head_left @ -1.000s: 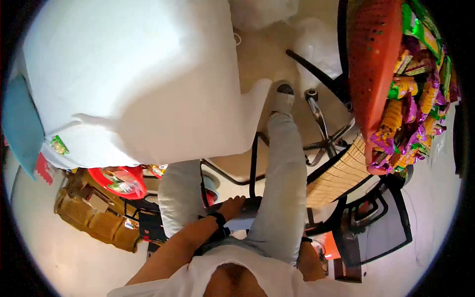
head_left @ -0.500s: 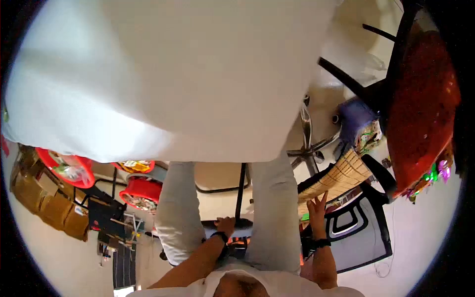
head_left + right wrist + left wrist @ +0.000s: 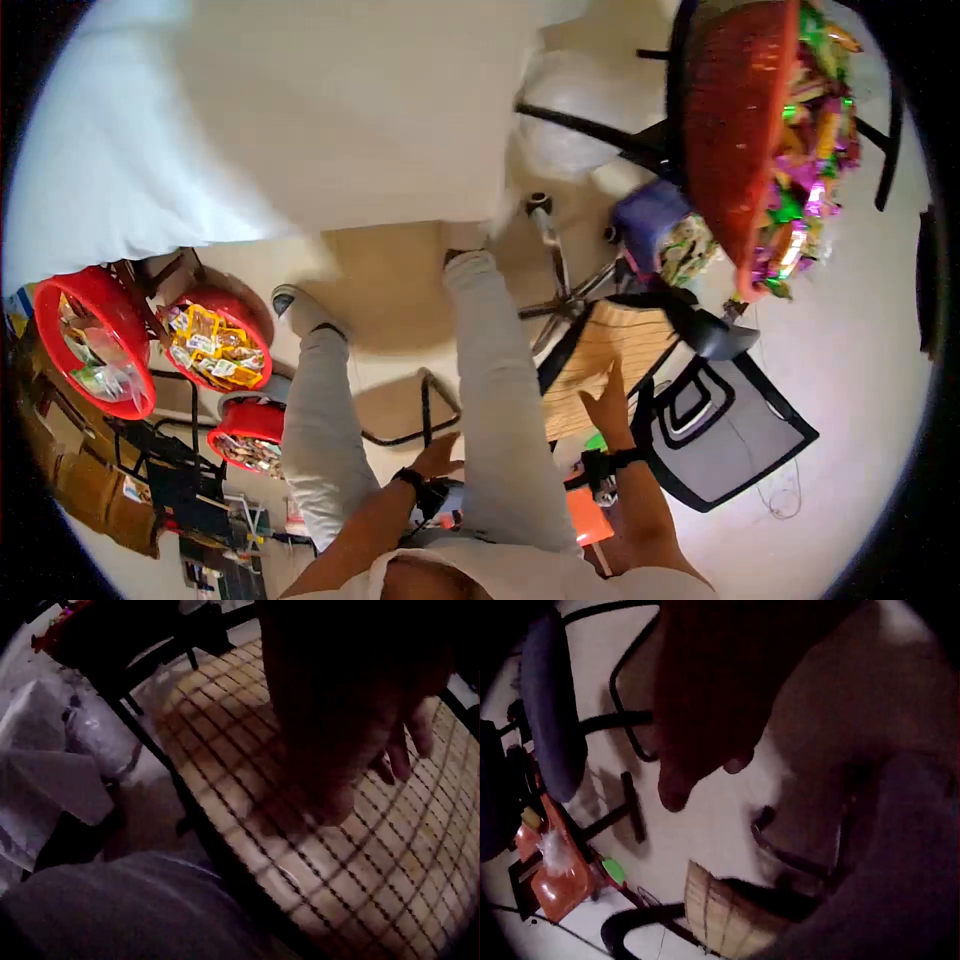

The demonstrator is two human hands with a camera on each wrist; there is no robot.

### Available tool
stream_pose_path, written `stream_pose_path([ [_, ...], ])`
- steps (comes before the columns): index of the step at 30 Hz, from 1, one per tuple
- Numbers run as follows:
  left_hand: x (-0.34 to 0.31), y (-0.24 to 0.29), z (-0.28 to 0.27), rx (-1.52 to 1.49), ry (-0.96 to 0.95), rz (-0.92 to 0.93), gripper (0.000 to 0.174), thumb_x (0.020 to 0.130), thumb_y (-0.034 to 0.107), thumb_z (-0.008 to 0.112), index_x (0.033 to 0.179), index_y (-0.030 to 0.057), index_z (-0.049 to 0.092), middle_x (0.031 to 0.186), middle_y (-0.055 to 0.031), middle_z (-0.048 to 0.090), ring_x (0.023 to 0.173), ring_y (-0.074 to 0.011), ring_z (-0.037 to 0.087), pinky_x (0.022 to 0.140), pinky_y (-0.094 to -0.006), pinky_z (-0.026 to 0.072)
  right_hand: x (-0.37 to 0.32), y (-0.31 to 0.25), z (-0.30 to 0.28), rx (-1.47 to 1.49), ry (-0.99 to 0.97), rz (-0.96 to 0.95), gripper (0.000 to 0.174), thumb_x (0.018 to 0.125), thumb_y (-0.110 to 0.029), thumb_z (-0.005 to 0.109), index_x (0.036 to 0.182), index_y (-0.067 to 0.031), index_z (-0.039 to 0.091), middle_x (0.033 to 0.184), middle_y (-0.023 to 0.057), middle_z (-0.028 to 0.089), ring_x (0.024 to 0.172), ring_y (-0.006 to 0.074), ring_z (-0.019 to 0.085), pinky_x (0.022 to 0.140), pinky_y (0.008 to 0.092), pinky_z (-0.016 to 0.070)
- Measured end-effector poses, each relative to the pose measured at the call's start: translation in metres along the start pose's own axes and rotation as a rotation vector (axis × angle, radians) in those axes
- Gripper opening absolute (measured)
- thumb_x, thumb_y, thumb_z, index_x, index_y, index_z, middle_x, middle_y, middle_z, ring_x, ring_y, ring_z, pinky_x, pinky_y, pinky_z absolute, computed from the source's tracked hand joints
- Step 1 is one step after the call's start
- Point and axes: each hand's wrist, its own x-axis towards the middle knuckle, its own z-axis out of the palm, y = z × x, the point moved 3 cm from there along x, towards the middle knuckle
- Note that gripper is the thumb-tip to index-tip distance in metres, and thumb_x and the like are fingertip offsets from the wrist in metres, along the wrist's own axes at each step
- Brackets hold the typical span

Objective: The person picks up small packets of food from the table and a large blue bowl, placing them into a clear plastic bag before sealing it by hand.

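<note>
My left hand (image 3: pixel 437 458) hangs in front of my thighs, its fingers loose and holding nothing. In the left wrist view it is a dark shape with two fingertips showing against the floor. My right hand (image 3: pixel 609 408) is over the bamboo-mat seat (image 3: pixel 622 335) of a swivel chair, fingers and thumb spread. The right wrist view shows its fingertips close over the mat's square tiles, gripping nothing. The chair's black mesh backrest (image 3: pixel 715 445) is right of that hand.
A white-covered table (image 3: pixel 330 120) lies ahead. At right, a large red basket (image 3: pixel 735 130) holds wrapped snacks, near a blue-purple bin (image 3: pixel 645 225). Several red tubs with packets, including one red tub (image 3: pixel 148 375), stand at left. Chair legs (image 3: pixel 555 265) spread near my right foot.
The table edge has shifted away from me, and both my feet are now visible. My left hand has left the dark stool seat. The right hand, earlier at my side, has come over the bamboo-mat seat.
</note>
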Motion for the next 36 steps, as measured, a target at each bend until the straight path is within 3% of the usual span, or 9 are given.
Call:
stream_pose_path([
  [2,0.035,0.054,-0.009,-0.163,0.064,0.030,0.051,0.083,0.033,0.055,0.125,0.0058,0.041,0.120,-0.0203,0.048,0.106,-0.0378,0.049,0.086,-0.0445,0.0438,0.027,-0.060,-0.061,-0.591,0.215,-0.309,0.082,0.070,-0.013,0.069,0.137,-0.0037,0.023,0.138,0.0250,0.027,0.121,0.0403,0.037,0.096,0.0440,0.0350],
  [8,0.088,0.134,-0.017,-0.482,0.205,-0.099,0.046,0.083,0.031,0.055,0.119,0.0060,0.044,0.113,-0.0192,0.051,0.100,-0.0351,0.053,0.082,-0.0431,0.0456,0.070,-0.098,-0.082,-0.696,-0.024,-0.961,0.074,0.069,-0.007,0.064,0.135,-0.0044,0.029,0.129,0.0243,0.037,0.109,0.0417,0.043,0.090,0.0454,0.0390],
  [10,0.099,0.142,-0.018,-0.556,0.261,-0.136,0.044,0.082,0.031,0.055,0.117,0.0060,0.045,0.111,-0.0188,0.053,0.098,-0.0342,0.054,0.080,-0.0427,0.0462,0.085,-0.105,-0.081,-0.856,-0.101,-0.561,0.077,0.070,-0.001,0.061,0.137,-0.0054,0.024,0.124,0.0235,0.041,0.112,0.0404,0.043,0.088,0.0452,0.0415],
  [14,0.117,0.154,-0.016,-0.659,0.314,-0.142,0.040,0.082,0.030,0.055,0.113,0.0061,0.047,0.106,-0.0181,0.055,0.094,-0.0324,0.056,0.077,-0.0418,0.0474,0.110,-0.087,-0.091,-0.702,-0.271,-0.433,0.075,0.072,-0.011,0.060,0.137,-0.0036,0.022,0.133,0.0277,0.030,0.117,0.0433,0.039,0.085,0.0466,0.0443],
  [16,0.119,0.155,-0.019,-0.697,0.318,-0.130,0.038,0.082,0.029,0.055,0.111,0.0061,0.047,0.104,-0.0177,0.057,0.092,-0.0315,0.057,0.076,-0.0414,0.0480,0.117,-0.081,-0.091,-0.688,-0.118,-0.531,0.086,0.051,-0.007,0.079,0.125,-0.0031,0.035,0.118,0.0215,0.044,0.109,0.0385,0.045,0.083,0.0405,0.0457],
  [28,0.091,0.120,-0.068,-0.249,0.453,-0.113,0.030,0.078,0.026,0.060,0.092,0.0036,0.045,0.078,-0.0149,0.061,0.074,-0.0320,0.061,0.061,-0.0435,0.0491,0.122,-0.086,-0.094,-0.573,-0.231,-0.097,0.058,0.070,-0.030,0.068,0.113,0.0003,0.042,0.101,0.0237,0.057,0.095,0.0388,0.055,0.079,0.0459,0.0469],
  [33,0.056,0.094,-0.121,-0.048,0.469,-0.100,0.040,0.078,0.025,0.061,0.105,0.0005,0.045,0.076,-0.0167,0.060,0.071,-0.0332,0.060,0.059,-0.0433,0.0488,0.108,-0.103,-0.076,-0.526,-0.300,-0.321,0.033,0.085,-0.025,0.051,0.110,-0.0042,0.045,0.097,0.0164,0.059,0.093,0.0331,0.057,0.079,0.0426,0.0456],
  [34,0.044,0.110,-0.160,-0.141,0.133,-0.289,0.043,0.079,0.026,0.060,0.111,0.0018,0.044,0.075,-0.0174,0.059,0.068,-0.0342,0.058,0.059,-0.0449,0.0474,0.108,-0.103,-0.074,-0.488,-0.313,-0.362,0.033,0.085,-0.024,0.049,0.112,-0.0041,0.045,0.099,0.0155,0.058,0.095,0.0315,0.056,0.080,0.0418,0.0443],
  [36,0.044,0.091,-0.156,-0.149,0.399,-0.193,0.041,0.080,0.026,0.060,0.113,0.0066,0.046,0.076,-0.0167,0.060,0.065,-0.0339,0.058,0.056,-0.0449,0.0464,0.116,-0.074,-0.059,-0.440,-0.358,-0.391,0.034,0.087,-0.023,0.046,0.115,-0.0040,0.045,0.104,0.0137,0.056,0.098,0.0283,0.053,0.082,0.0402,0.0418],
])
